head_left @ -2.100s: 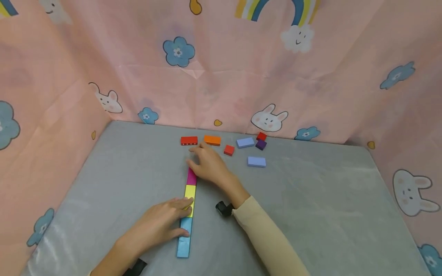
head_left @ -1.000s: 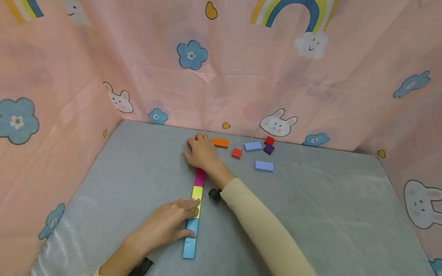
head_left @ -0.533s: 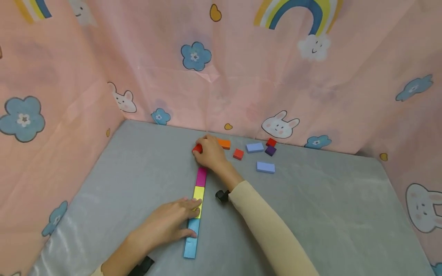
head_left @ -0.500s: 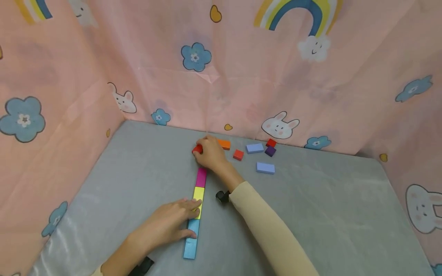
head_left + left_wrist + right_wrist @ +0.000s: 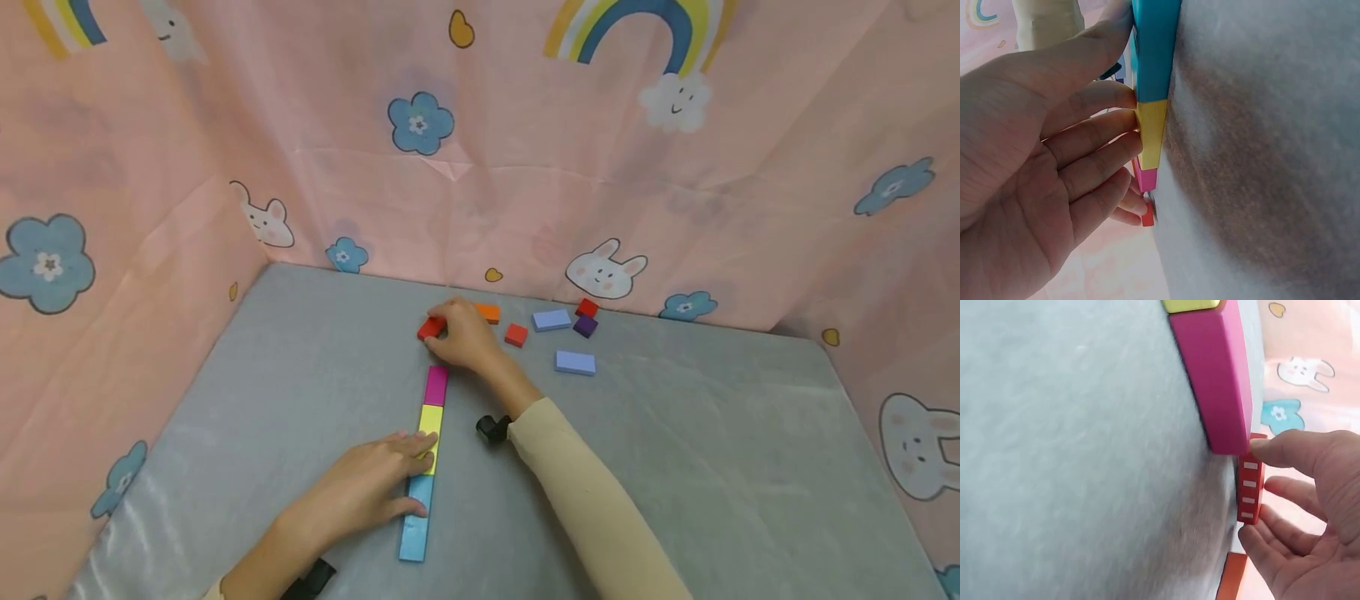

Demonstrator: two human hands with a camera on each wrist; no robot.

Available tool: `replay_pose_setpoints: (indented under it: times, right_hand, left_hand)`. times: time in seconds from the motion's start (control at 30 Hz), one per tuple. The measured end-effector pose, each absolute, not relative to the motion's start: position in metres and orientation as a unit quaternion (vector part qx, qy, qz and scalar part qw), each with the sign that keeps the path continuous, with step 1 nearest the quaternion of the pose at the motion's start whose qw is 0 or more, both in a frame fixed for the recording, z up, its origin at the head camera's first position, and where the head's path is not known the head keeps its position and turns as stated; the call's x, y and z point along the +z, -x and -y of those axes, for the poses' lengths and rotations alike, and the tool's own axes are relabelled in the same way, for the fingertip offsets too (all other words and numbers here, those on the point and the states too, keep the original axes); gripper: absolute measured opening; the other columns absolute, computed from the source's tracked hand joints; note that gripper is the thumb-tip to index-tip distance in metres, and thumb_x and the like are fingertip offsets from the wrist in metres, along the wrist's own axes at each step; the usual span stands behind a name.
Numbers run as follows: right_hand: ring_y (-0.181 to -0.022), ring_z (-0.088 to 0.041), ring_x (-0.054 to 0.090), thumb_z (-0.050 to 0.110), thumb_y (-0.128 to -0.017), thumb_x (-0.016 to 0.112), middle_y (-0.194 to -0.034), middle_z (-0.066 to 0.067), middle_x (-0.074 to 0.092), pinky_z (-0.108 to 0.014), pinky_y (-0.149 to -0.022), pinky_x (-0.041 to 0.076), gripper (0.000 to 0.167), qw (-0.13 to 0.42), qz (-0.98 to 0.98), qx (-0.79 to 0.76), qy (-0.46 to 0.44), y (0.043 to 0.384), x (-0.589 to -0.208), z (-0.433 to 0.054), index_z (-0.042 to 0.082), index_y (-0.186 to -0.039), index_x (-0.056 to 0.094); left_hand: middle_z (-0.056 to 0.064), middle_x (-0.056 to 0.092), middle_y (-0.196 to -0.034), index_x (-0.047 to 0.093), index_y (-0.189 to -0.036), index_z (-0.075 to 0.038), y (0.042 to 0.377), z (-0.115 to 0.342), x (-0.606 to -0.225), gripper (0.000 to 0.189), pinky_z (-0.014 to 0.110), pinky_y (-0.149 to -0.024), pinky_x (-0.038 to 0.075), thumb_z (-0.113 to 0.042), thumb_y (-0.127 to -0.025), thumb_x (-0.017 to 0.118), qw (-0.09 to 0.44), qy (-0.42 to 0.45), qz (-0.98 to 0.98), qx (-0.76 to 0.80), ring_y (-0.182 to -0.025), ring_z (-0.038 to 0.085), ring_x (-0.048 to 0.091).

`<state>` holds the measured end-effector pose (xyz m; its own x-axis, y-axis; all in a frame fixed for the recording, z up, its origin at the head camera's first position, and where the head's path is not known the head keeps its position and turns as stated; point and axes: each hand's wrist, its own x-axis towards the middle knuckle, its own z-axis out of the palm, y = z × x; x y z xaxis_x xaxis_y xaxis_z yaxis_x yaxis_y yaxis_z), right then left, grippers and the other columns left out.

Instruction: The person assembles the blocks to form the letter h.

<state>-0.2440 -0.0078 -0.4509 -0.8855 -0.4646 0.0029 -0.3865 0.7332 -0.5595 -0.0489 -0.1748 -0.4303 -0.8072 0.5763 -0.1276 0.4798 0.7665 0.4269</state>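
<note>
A straight row of blocks lies on the grey cloth, running away from me: light blue (image 5: 413, 543) nearest, then yellow (image 5: 431, 419), then magenta (image 5: 436, 387). My left hand (image 5: 367, 475) rests its fingertips on the yellow block and its thumb on the blue part, fingers extended. Beyond the row's far end, my right hand (image 5: 467, 337) pinches a red block (image 5: 430, 327) between thumb and fingertips. In the right wrist view, white marks show along the side of this red block (image 5: 1249, 483), which sits close past the magenta block's end.
Behind the right hand lies an orange block (image 5: 488, 313). Further right are a small red block (image 5: 516, 335), two lavender blocks (image 5: 575, 363), another small red block (image 5: 587, 307) and a dark purple block (image 5: 586, 326). A pink printed curtain (image 5: 517, 183) stands along the back edge.
My right hand has moved over the red block and taken hold of it. The block is now turned at an angle and slightly nearer to the row. The left hand stays on the row.
</note>
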Motion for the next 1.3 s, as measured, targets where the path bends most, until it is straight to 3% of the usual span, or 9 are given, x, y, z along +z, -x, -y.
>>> replay_pose_setpoints:
  times: [0.4,0.77,1.3]
  right_hand:
    - [-0.132,-0.029,0.060,0.021,-0.097,0.074,-0.142,-0.014,0.066,-0.044,-0.116,0.053,0.046,0.117,-0.903,-0.281,0.304,0.235,-0.443,-0.020,0.004,-0.140,0.068]
    - [-0.132,-0.027,0.062,0.021,-0.098,0.074,-0.142,-0.012,0.066,-0.043,-0.116,0.054,0.044,0.139,-0.895,-0.275,0.323,0.234,-0.447,-0.034,0.004,-0.139,0.068]
    - [-0.142,-0.028,0.057,0.023,-0.102,0.070,-0.147,-0.010,0.064,-0.046,-0.123,0.047,0.042,0.133,-0.895,-0.248,0.345,0.229,-0.449,-0.035,0.006,-0.141,0.068]
  left_hand:
    - [0.007,0.061,-0.155,0.077,-0.131,-0.012,0.048,0.172,-0.428,0.055,0.050,-0.113,0.055,-0.036,-0.083,0.090,0.137,-0.280,-0.931,0.190,-0.142,0.031,0.061]
    - [0.007,0.061,-0.155,0.076,-0.131,-0.011,0.048,0.173,-0.430,0.056,0.050,-0.114,0.054,-0.035,-0.083,0.090,0.134,-0.279,-0.931,0.193,-0.142,0.031,0.060]
    - [0.007,0.061,-0.155,0.075,-0.133,-0.011,0.049,0.174,-0.430,0.057,0.049,-0.115,0.053,-0.035,-0.083,0.090,0.133,-0.282,-0.931,0.189,-0.142,0.030,0.061]
